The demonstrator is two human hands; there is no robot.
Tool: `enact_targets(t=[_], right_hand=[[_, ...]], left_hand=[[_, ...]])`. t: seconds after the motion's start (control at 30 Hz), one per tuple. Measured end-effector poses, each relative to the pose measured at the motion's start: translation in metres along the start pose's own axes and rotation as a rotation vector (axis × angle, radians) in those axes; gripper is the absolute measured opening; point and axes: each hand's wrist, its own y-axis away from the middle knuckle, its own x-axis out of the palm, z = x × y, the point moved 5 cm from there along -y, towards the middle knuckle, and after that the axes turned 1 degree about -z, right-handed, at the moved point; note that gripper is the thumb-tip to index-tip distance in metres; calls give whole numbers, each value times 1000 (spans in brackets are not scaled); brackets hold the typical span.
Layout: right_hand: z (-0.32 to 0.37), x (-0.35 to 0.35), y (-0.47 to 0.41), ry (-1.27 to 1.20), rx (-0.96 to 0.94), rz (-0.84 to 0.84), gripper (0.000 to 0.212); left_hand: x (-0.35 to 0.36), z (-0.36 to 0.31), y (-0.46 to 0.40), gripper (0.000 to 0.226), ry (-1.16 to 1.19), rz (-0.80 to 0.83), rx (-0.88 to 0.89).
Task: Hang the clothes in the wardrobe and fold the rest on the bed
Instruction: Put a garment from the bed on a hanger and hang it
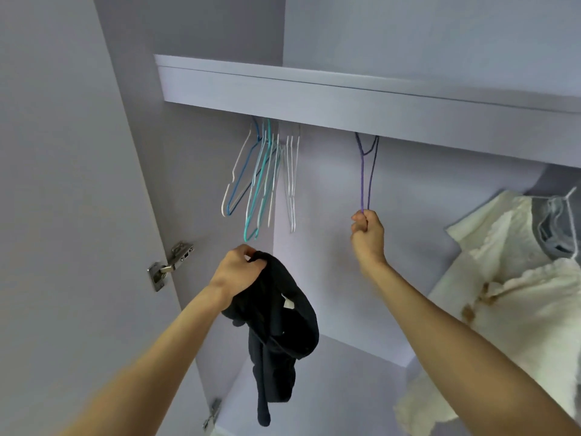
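I look up into an open wardrobe (330,190). My left hand (237,269) grips the top edge of a black garment (278,335), which hangs limp below it in front of the wardrobe's back wall. My right hand (367,234) is closed round the lower end of a purple wire hanger (364,171). That hanger hangs from the rail, which is hidden behind the shelf's front board (345,102). The two hands are apart, the garment to the left of the purple hanger.
Several bare wire hangers (261,180), white, blue and teal, hang bunched at the left of the rail. A cream garment (509,278) hangs on a hanger at the right. The wardrobe door (63,215) stands open at the left, with metal hinges (171,265).
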Motion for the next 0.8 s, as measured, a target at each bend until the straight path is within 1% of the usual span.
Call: enact_targets(t=[0.1, 0.23, 0.27, 0.37, 0.4, 0.47, 0.57, 0.63, 0.73, 0.8], right_hand=[[0, -26, 28, -8, 14, -48, 26], [-16, -51, 97, -16, 47, -32, 33], [-20, -59, 118, -36, 45, -56, 33], [-26, -86, 180, -72, -4, -205, 28], [-28, -91, 197, -88, -11, -227, 30], [-33, -100, 219, -152, 35, -254, 33], [-35, -107, 230, -228, 123, -302, 23], [-36, -109, 238, -194, 128, -302, 21], [-42, -110, 252, -159, 174, -332, 38], [-37, -112, 254, -247, 223, -365, 45]], left_hand=[[6, -5, 16, 14, -22, -18, 67], [15, -7, 39, 16, -43, 0, 116], [17, -4, 45, 17, -46, 10, 120], [24, 9, 66, 21, -55, 50, 114], [25, 15, 73, 22, -64, 64, 115], [27, 25, 85, 25, -87, 94, 114], [24, 35, 100, 27, -103, 115, 110], [20, 41, 106, 25, -103, 96, 108], [11, 48, 112, 24, -143, 63, 107], [5, 51, 114, 23, -181, 37, 121]])
